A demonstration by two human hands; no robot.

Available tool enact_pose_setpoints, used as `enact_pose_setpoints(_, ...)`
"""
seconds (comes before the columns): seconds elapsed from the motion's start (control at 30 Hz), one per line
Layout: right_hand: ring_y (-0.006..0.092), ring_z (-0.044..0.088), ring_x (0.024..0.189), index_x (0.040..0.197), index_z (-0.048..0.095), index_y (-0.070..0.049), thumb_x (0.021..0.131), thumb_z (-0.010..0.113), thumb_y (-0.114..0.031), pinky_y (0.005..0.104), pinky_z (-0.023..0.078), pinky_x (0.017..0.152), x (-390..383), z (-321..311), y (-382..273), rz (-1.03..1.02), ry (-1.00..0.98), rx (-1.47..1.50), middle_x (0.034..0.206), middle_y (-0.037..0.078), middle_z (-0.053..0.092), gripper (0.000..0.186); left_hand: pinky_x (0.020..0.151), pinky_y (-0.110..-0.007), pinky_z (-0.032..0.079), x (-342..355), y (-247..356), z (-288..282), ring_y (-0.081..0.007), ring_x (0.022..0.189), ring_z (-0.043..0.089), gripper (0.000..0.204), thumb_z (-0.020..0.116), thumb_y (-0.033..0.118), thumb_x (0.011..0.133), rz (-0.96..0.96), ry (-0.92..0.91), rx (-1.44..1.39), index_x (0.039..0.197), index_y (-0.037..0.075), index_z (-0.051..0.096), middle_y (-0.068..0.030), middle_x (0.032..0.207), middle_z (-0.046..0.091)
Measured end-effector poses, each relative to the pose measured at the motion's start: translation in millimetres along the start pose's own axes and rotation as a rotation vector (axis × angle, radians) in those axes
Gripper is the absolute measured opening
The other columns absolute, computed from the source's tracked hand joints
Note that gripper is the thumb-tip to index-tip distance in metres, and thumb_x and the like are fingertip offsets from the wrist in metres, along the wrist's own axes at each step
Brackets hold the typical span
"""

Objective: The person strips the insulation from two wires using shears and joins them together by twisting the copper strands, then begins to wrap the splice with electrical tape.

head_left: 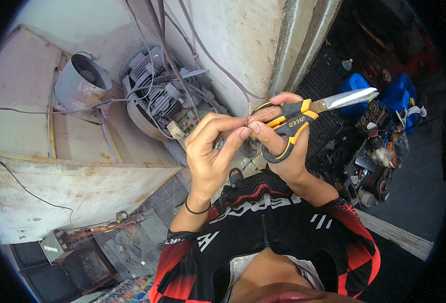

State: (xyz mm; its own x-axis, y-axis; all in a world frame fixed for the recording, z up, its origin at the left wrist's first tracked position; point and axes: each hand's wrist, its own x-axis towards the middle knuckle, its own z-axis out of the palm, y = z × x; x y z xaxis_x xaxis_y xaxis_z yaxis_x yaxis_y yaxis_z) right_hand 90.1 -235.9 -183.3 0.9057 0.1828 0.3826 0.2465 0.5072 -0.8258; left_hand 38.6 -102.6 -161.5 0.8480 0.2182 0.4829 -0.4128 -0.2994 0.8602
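Note:
My left hand [208,149] is closed, with thumb and forefinger pinching the end of an electrical wire [224,74] that hangs from above. Bare, copper-coloured strands [250,108] show just over the fingertips. My right hand [294,159] meets it there, its thumb and forefinger also at the wire's end. Hooked in that same hand is a pair of scissors [345,99] with black and yellow handles. Its silver blades point right, away from the wire, and look closed. The fingers hide the very tip of the wire.
Behind my left hand stands a dusty electric motor [155,93] with cables, beside a grey funnel-like duct [84,76]. A pale wall [238,40] rises ahead. Blue jugs [355,86] and a heap of tools and parts [372,169] lie on the right. An open electrical box [55,246] is lower left.

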Motion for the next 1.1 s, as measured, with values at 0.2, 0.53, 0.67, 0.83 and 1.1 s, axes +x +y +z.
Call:
enact_pose_setpoints(0.2, 0.0095, 0.065, 0.08, 0.112, 0.036, 0.002, 0.081, 0.07, 0.002, 0.0224, 0.051, 0.077, 1, 4, -4, -0.056, 0.022, -0.062, 0.087, 0.008, 0.07, 0.046, 0.066, -0.02, 0.043, 0, 3, 1, -0.0087, 0.076, 0.055, 0.006, 0.067, -0.004, 0.084, 0.003, 0.029, -0.011, 0.09, -0.004, 0.066, -0.0069, 0.086, 0.062)
enact_pose_setpoints(0.53, 0.0102, 0.065, 0.08, 0.111, 0.035, 0.002, 0.081, 0.07, 0.001, 0.0242, 0.05, 0.079, 1, 2, -6, -0.1, -0.015, -0.094, 0.086, 0.009, 0.069, 0.046, 0.059, -0.022, 0.044, 1, 2, 8, -0.0105, 0.069, 0.055, 0.006, 0.066, -0.004, 0.084, 0.091, 0.089, 0.05, 0.087, -0.003, 0.062, -0.0084, 0.082, 0.06)
enact_pose_setpoints(0.67, 0.0117, 0.064, 0.081, 0.112, 0.032, 0.002, 0.082, 0.069, 0.001, 0.025, 0.05, 0.08, -1, 12, -5, 0.004, 0.066, 0.102, 0.087, 0.01, 0.068, 0.047, 0.06, -0.021, 0.041, -2, -11, 12, -0.0104, 0.069, 0.051, 0.005, 0.061, -0.001, 0.088, 0.105, 0.145, 0.004, 0.09, -0.002, 0.057, -0.0071, 0.085, 0.056)
enact_pose_setpoints(0.83, 0.0132, 0.064, 0.079, 0.114, 0.03, 0.0, 0.084, 0.067, 0.001, 0.0256, 0.053, 0.072, -4, 12, -2, 0.061, 0.068, 0.216, 0.089, 0.013, 0.066, 0.048, 0.063, -0.021, 0.043, -8, -11, 16, -0.0104, 0.075, 0.053, 0.006, 0.056, 0.004, 0.094, -0.069, 0.153, -0.336, 0.096, -0.002, 0.054, -0.0057, 0.091, 0.052)
enact_pose_setpoints(1.1, 0.014, 0.065, 0.078, 0.116, 0.03, -0.002, 0.083, 0.066, 0.003, 0.0243, 0.054, 0.07, -5, 9, 4, -0.071, 0.046, 0.116, 0.095, 0.016, 0.065, 0.049, 0.066, -0.023, 0.048, -7, 3, 15, -0.0106, 0.08, 0.056, 0.01, 0.055, 0.007, 0.096, -0.093, 0.106, -0.375, 0.096, -0.003, 0.054, -0.0063, 0.091, 0.052)
